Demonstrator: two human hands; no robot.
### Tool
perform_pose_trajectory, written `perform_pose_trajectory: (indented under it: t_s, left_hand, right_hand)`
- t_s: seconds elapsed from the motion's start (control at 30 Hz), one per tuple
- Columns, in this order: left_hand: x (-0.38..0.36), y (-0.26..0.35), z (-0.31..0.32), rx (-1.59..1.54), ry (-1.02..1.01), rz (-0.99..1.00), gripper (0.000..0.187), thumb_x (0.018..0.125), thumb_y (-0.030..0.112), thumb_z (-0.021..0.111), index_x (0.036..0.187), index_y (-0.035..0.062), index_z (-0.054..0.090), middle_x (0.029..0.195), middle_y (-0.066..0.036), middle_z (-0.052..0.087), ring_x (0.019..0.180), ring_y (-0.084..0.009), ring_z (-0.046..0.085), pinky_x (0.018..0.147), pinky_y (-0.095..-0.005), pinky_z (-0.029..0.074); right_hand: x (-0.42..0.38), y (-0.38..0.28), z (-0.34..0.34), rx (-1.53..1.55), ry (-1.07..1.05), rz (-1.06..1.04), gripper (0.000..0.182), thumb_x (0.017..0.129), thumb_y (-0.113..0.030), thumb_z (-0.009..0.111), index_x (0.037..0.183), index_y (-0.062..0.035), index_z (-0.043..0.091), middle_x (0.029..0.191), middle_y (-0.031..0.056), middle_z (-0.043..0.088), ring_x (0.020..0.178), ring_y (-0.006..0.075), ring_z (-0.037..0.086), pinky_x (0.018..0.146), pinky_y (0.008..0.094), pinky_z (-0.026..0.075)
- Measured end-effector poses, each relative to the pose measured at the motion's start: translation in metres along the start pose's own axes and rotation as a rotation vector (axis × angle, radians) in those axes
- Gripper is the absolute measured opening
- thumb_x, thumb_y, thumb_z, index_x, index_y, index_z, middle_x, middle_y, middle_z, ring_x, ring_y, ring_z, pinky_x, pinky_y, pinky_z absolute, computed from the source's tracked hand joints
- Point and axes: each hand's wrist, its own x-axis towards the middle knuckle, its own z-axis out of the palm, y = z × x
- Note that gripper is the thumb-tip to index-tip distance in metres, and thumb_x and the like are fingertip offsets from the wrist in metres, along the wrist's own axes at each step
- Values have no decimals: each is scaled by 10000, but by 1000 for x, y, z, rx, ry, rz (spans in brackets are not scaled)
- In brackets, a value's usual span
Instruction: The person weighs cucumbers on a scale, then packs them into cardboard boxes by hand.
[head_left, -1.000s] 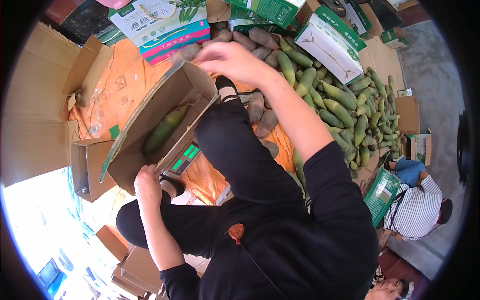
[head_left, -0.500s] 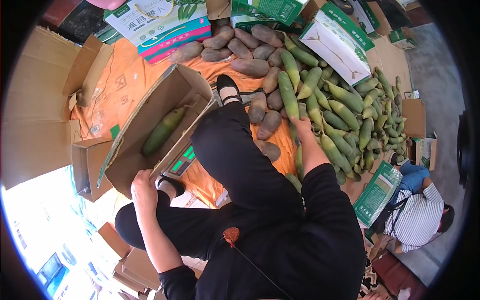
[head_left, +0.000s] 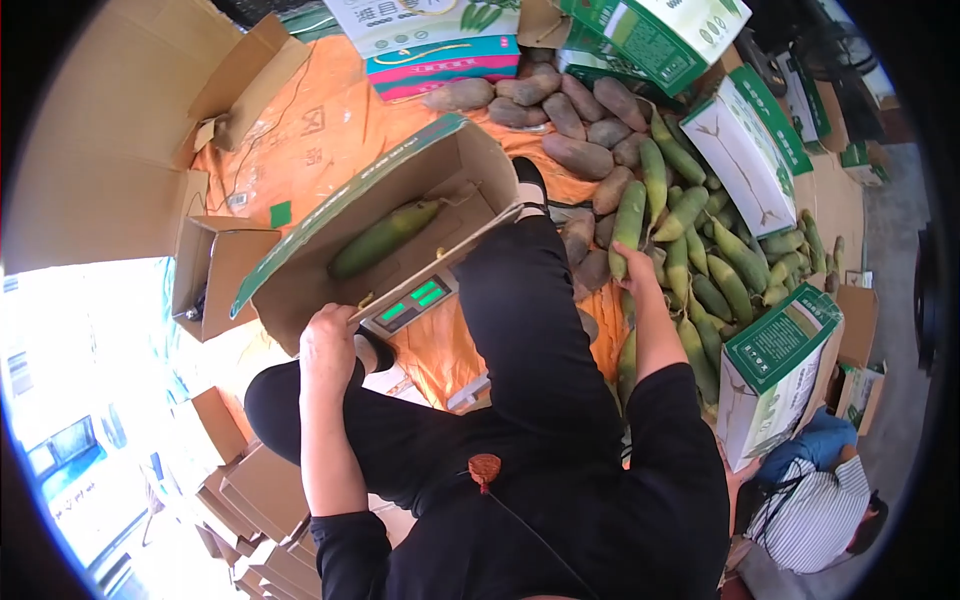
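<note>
1. The right hand [head_left: 633, 268] is closed around the lower end of a long green radish [head_left: 628, 222], which rests among the pile of green radishes [head_left: 715, 275] on the orange tarp [head_left: 300, 150], just right of the person's black-trousered leg.
2. I judge this radish to be dense and fairly heavy for its length, stiff with no give, and its smooth skin may be a little slick or dusty. Held at one end it would lever downward, so a full wrap nearer the middle would carry it more steadily. It looks sturdy, though a drop could bruise or snap it.
3. The left hand [head_left: 329, 341] grips the near edge of the open cardboard box [head_left: 400, 215], fingers curled over the rim. The box sits tilted on a digital scale [head_left: 412, 300] whose green display shows just beside that hand. One green radish [head_left: 385, 238] lies inside.
4. Brown root vegetables [head_left: 575, 150] lie beyond the green pile, and printed green-and-white cartons [head_left: 750, 165] stand around it. Another person in a striped shirt [head_left: 815, 520] crouches at lower right.
5. Compared with half a second ago, the right hand has closed on a radish where it was only reaching into the pile. The view has swung, and the left hand keeps the same hold on the box edge.
</note>
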Motion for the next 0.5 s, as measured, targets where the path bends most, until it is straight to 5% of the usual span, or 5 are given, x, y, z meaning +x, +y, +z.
perform_pose_trajectory:
  t_s: [0.1,0.23,0.33,0.43,0.5]
  left_hand:
    - [-1,0,-2,-8,22,33,123,747,-19,580,842,14,650,831,-162,600,839,-348,600,744,-420,488]
    - [-2,2,-5,0,8,40,150,735,-27,577,860,6,653,843,-176,602,844,-358,601,750,-421,486]
    - [-1,0,-5,15,-20,29,200,744,-21,576,918,4,672,873,-186,617,857,-369,603,769,-419,484]
    - [-1,-4,-1,22,-3,52,181,751,-15,566,899,6,669,855,-186,609,849,-371,601,765,-425,483]
    - [-2,-7,0,33,4,60,169,754,-12,563,886,7,667,844,-187,604,844,-373,599,762,-429,482]
  right_hand:
    - [-5,-3,-2,357,-181,109,391,785,-366,709,1045,-109,568,866,61,609,697,216,601,578,340,504]
    - [-50,-17,-6,321,-295,-1,327,805,-329,693,982,-76,584,807,55,596,707,204,586,557,334,466]
    - [-93,-39,-8,254,-297,-110,321,807,-273,697,1013,-46,601,856,44,619,758,174,589,641,320,478]
    - [-144,-77,-10,61,-357,-437,436,746,-146,722,1138,-1,600,999,38,638,911,126,580,839,259,434]
    - [-180,-109,-10,-35,-354,-544,453,723,-138,729,1134,2,600,1015,40,630,932,130,577,839,263,436]
